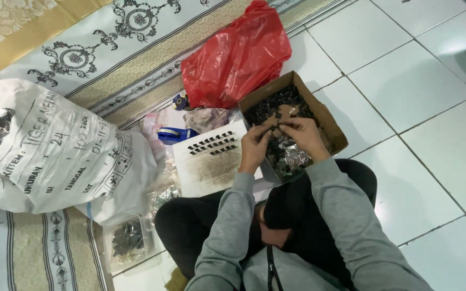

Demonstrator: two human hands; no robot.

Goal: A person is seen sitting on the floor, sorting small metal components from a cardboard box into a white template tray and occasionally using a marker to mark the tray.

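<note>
Both hands meet over the cardboard box [319, 116]; the left hand [255, 146] and right hand [304, 134] pinch one small dark piece [279, 125] between closed fingertips; loose pieces lie directly beneath.

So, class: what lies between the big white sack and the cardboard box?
In the head view, a white board carrying rows of small dark pieces lies between the white sack and the cardboard box.
</note>
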